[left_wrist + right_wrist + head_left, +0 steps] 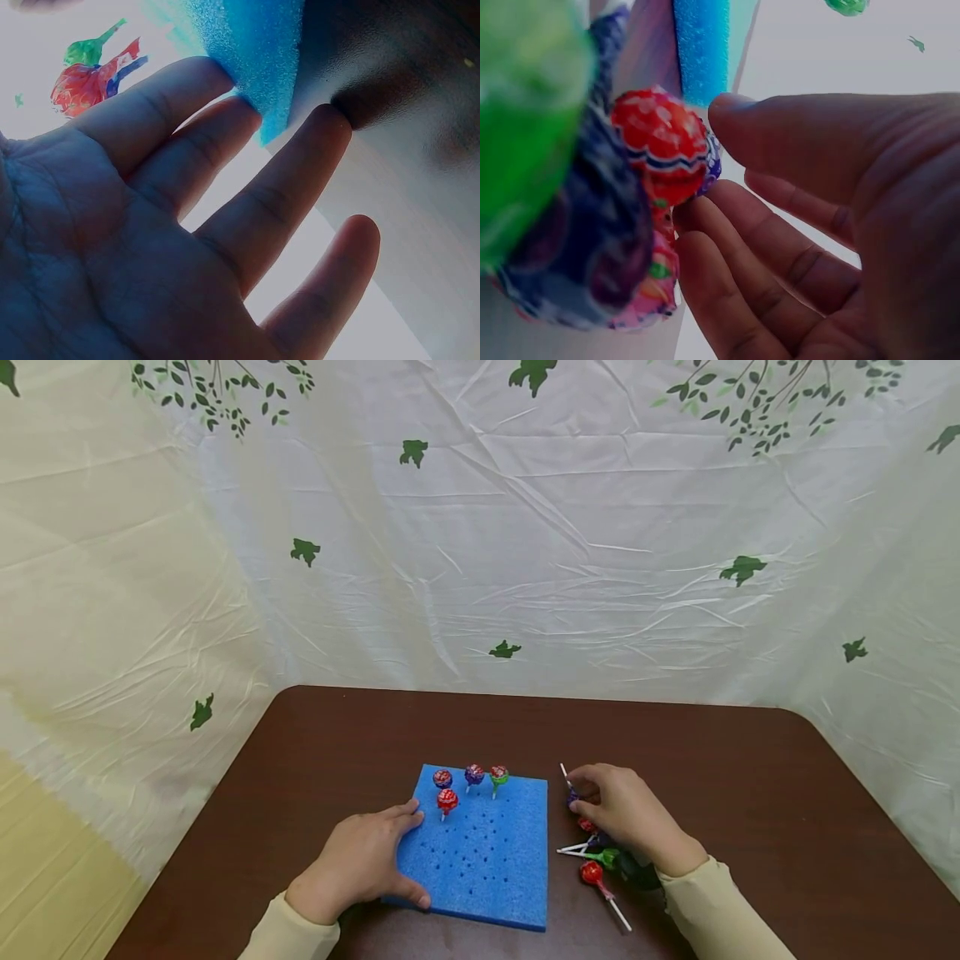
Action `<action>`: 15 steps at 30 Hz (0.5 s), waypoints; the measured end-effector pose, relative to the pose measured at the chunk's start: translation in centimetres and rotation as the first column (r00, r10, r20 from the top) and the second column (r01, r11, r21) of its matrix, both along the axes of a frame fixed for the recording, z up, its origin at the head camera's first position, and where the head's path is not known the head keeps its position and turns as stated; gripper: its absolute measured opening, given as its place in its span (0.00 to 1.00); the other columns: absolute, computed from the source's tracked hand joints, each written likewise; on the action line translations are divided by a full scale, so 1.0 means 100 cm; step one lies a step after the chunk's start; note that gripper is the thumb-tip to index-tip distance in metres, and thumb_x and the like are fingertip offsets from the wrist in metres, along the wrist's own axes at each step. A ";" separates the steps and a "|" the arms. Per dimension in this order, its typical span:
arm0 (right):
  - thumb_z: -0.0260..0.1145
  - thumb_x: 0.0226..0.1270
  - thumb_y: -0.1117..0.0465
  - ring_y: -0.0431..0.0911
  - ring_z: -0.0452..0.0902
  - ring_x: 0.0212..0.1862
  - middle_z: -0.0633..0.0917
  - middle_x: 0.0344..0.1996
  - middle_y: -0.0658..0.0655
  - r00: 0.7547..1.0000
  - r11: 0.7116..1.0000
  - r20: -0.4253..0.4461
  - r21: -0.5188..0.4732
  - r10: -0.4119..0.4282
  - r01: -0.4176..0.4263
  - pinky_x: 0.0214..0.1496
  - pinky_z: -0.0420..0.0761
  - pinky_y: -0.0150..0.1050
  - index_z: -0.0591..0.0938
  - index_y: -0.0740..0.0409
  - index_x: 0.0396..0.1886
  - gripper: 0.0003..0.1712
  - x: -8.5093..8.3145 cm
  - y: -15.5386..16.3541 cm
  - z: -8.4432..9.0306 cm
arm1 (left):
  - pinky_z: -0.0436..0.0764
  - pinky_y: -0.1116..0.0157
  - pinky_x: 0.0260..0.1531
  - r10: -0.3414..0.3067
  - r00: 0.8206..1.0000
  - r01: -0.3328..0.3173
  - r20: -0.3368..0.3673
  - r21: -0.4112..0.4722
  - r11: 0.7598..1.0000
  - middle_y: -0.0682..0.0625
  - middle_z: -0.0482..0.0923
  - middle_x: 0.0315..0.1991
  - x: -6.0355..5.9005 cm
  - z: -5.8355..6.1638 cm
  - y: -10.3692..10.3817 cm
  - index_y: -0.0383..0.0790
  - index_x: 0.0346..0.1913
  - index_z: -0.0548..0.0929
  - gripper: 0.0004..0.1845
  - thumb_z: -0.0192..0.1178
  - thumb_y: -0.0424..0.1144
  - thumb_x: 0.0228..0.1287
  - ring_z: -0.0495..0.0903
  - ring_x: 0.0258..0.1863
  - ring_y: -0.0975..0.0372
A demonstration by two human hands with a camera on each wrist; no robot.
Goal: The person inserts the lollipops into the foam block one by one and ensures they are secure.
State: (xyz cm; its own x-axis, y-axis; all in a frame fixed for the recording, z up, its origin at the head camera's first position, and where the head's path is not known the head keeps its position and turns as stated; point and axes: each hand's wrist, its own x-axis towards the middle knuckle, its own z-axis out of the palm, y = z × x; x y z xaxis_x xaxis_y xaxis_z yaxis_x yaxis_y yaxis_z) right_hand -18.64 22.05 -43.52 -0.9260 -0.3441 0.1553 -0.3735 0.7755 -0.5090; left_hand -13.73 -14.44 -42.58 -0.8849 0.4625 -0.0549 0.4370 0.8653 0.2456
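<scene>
A blue foam board (517,852) with rows of small holes lies on the table. Several wrapped lollipops stand in its far left part, among them a red one (447,800), a purple one (474,774) and a green one (498,775). My left hand (367,858) rests along the board's left side, thumb at the near corner, fingers (217,146) extended against the edge. Right of the board, my right hand (626,806) pinches a purple lollipop (714,161) between thumb and fingertips, its white stick (564,772) pointing up and away.
Loose lollipops lie beside the board under and near the right hand: a red one (592,872) closest to me, a green one (606,858), and another red one (660,142). The brown table (787,810) ends at a white leaf-print curtain (600,568).
</scene>
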 end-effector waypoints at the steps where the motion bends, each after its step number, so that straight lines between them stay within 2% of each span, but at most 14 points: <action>1: 0.77 0.57 0.66 0.43 0.84 0.39 0.86 0.42 0.55 1.000 1.000 -0.002 0.006 -0.001 0.001 0.39 0.84 0.41 0.85 0.62 0.49 0.19 0.000 0.000 0.000 | 0.79 0.45 0.49 0.000 1.000 0.000 -0.001 -0.001 1.000 0.46 0.72 0.68 0.000 0.000 0.000 0.40 0.64 0.80 0.58 0.73 0.75 0.29 0.78 0.58 0.46; 15: 0.76 0.58 0.66 0.43 0.84 0.39 0.87 0.39 0.52 0.999 0.998 -0.038 0.051 -0.034 0.036 0.42 0.83 0.45 0.86 0.60 0.47 0.16 0.001 0.000 0.000 | 0.79 0.45 0.49 0.004 1.000 -0.004 -0.008 -0.007 1.000 0.46 0.72 0.68 -0.001 -0.001 0.000 0.41 0.64 0.80 0.58 0.73 0.75 0.28 0.79 0.58 0.46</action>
State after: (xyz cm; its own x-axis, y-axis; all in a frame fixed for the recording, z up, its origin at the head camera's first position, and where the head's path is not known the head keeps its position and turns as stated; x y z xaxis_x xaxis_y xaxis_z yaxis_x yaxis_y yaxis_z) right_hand -18.52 22.03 -43.48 -0.9315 -0.3204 0.1720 -0.3636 0.8134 -0.4541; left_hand -13.78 -14.43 -42.72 -0.8872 0.4586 -0.0510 0.4354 0.8686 0.2364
